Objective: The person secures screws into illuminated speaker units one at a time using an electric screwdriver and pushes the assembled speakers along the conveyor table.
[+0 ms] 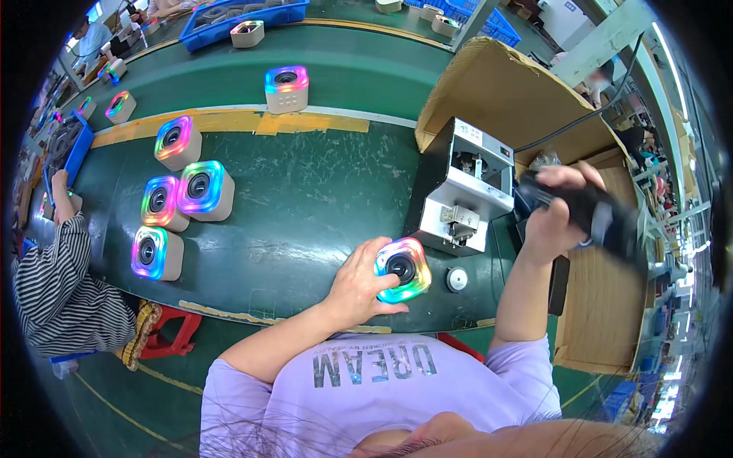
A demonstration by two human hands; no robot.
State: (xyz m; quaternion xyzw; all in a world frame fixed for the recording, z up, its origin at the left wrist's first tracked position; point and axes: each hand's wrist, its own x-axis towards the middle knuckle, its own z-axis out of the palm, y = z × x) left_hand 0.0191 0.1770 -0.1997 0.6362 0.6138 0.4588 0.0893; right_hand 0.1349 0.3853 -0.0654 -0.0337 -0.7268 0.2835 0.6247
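Workbench (305,172): green, scuffed and probably hard, so a dropped casing could chip on it.
Boxy machine (489,179): black and silver, standing beside the cardboard; looks heavy and rigid.
Black object (615,225): gripped in the raised right hand (565,210), off the bench; motion blur hides what it is and whether it is stiff or soft.
Left hand (359,278): bent around the lit speaker cube, one finger reaching over the face toward the cone, others around its side.
Lit speaker cube (418,269): face up by the bench's near edge, in front of the person; likely fairly light, stiff-shelled and a little slippery if smooth. Opposite side walls seem the safest hold.
Speaker cone (400,267): dark centre of that face, probably the fragile part; fingertips best kept off it.
Round metal piece (456,279): just right of the cube, likely small enough to pinch by its rim.
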